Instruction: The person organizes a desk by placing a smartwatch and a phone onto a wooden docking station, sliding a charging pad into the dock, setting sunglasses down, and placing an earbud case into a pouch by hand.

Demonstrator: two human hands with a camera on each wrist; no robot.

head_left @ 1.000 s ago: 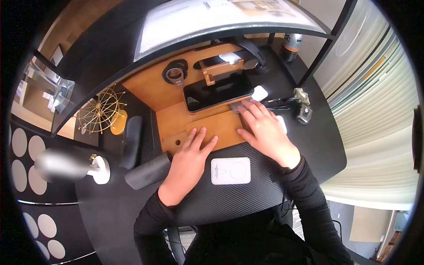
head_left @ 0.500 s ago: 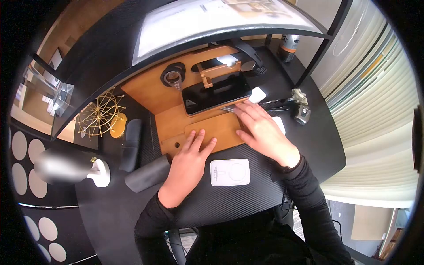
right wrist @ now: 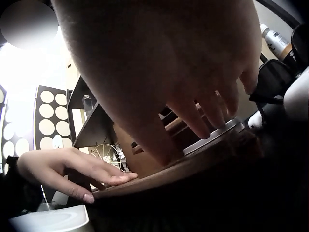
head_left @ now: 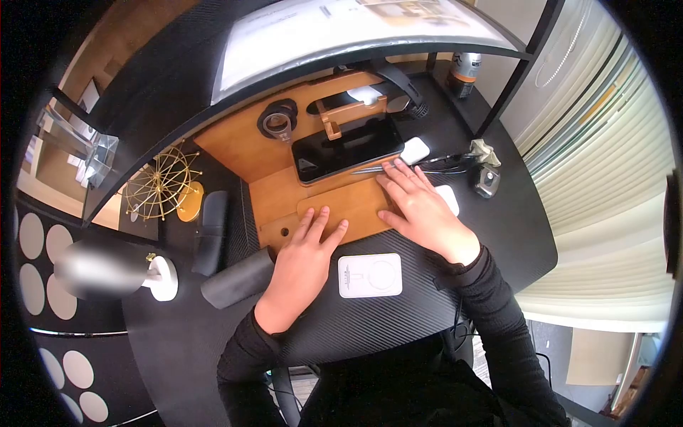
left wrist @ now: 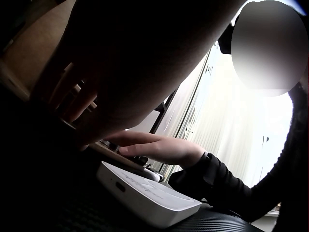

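Both hands lie flat with straight fingers on the wooden board (head_left: 348,206) on the bench (head_left: 398,313): left hand (head_left: 302,260) holds it down, right hand (head_left: 420,206) touches the phone (head_left: 345,151) edge.

Daylit fisheye view, backlit wrist cameras

Head view is sharp and evenly lit, bowed with black vignetted corners; both wrist views are glare-washed, with near hands dark and blurred.

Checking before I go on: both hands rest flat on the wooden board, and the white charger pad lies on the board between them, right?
Not quite. Both hands, left hand and right hand, do rest on the wooden board, but the white charger pad lies on the black desk in front of the board, as the head view shows.
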